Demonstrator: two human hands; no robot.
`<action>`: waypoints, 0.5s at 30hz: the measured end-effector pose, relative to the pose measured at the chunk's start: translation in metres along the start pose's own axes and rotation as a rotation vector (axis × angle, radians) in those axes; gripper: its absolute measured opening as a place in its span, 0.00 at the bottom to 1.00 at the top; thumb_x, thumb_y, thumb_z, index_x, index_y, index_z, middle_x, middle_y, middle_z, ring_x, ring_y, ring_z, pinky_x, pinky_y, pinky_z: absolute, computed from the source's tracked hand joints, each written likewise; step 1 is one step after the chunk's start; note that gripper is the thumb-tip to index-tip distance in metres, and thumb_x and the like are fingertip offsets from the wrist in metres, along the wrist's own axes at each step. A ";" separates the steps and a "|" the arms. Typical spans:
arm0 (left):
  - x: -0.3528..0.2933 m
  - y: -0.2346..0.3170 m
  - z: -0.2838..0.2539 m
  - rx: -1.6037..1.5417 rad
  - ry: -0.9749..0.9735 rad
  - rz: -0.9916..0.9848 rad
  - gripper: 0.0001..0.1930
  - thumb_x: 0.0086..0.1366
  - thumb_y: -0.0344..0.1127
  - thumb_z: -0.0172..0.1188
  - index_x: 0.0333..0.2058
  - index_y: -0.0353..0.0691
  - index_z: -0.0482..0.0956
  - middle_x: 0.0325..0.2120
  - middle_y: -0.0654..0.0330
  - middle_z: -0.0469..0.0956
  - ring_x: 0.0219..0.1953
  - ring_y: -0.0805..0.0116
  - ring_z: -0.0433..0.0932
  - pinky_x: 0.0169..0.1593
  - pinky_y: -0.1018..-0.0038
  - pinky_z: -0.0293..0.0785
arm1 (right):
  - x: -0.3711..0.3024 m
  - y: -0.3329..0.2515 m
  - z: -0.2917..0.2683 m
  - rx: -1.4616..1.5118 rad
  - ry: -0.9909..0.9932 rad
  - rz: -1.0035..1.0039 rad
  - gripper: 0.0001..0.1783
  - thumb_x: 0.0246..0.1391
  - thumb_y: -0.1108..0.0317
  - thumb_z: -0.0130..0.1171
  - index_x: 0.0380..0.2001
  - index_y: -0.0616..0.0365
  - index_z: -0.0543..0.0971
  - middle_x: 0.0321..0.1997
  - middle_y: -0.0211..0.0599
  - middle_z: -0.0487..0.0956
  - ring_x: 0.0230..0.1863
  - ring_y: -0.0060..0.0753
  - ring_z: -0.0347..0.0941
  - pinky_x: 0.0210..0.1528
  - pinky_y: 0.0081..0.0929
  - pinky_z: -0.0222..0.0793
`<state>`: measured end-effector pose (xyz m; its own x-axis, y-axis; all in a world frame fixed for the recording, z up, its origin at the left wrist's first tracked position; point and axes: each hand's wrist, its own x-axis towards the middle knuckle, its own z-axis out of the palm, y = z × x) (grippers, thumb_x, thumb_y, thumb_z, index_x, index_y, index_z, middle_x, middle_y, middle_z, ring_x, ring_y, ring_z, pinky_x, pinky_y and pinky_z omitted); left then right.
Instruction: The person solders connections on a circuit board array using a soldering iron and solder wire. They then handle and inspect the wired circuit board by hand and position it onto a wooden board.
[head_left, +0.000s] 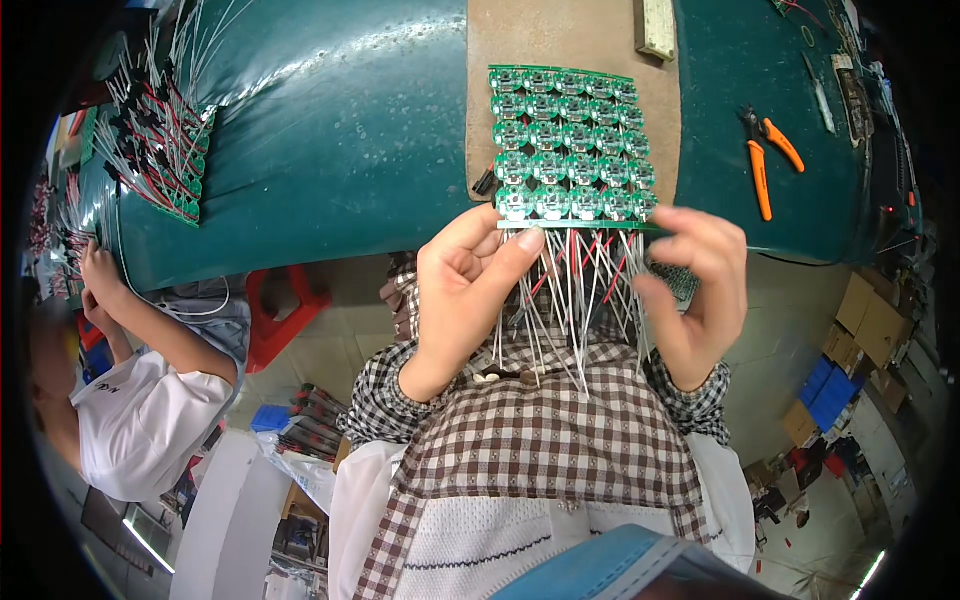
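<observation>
A green circuit board panel (570,150), made of several rows of small boards with dark parts on them, lies over the brown board at the table's near edge. White, red and black wires (575,290) hang from beneath its near edge toward my lap. My left hand (465,285) pinches the panel's near left corner, thumb on the near rim and fingers at the side. By the near right corner is my right hand (700,280), fingers curved and apart from the thumb. Its fingertips are close to the panel; I cannot tell whether they touch it.
Orange-handled cutters (765,160) lie on the green table mat (350,150) at the right. A pale block (655,28) sits at the brown board's far edge. Wired boards (165,150) are piled at the far left, where another person (160,400) works. A red stool (280,315) stands below the table.
</observation>
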<state>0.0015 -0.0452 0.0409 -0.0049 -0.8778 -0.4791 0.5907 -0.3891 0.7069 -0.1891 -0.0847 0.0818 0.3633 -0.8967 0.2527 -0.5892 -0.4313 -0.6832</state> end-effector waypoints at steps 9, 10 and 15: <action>-0.001 0.004 0.002 -0.036 -0.008 -0.014 0.14 0.61 0.23 0.54 0.46 0.25 0.70 0.40 0.55 0.77 0.42 0.75 0.75 0.46 0.80 0.70 | 0.003 0.000 0.003 -0.013 -0.188 -0.122 0.14 0.34 0.60 0.68 0.26 0.50 0.77 0.46 0.28 0.77 0.40 0.32 0.69 0.43 0.31 0.60; -0.001 0.004 0.001 -0.036 -0.013 -0.013 0.14 0.61 0.22 0.53 0.46 0.25 0.70 0.40 0.55 0.77 0.41 0.75 0.75 0.46 0.80 0.70 | 0.003 0.000 0.003 -0.010 -0.176 -0.120 0.14 0.33 0.60 0.68 0.26 0.50 0.77 0.46 0.28 0.78 0.40 0.32 0.69 0.43 0.31 0.60; 0.001 0.004 0.002 -0.020 -0.030 0.015 0.14 0.61 0.22 0.53 0.46 0.26 0.71 0.39 0.56 0.77 0.41 0.76 0.75 0.45 0.81 0.70 | 0.002 0.001 -0.001 -0.035 -0.151 -0.092 0.15 0.32 0.60 0.69 0.26 0.51 0.77 0.45 0.28 0.78 0.38 0.33 0.69 0.42 0.30 0.60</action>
<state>0.0018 -0.0481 0.0442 -0.0198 -0.8915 -0.4525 0.6068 -0.3704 0.7033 -0.1893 -0.0874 0.0821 0.5195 -0.8295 0.2052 -0.5726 -0.5162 -0.6370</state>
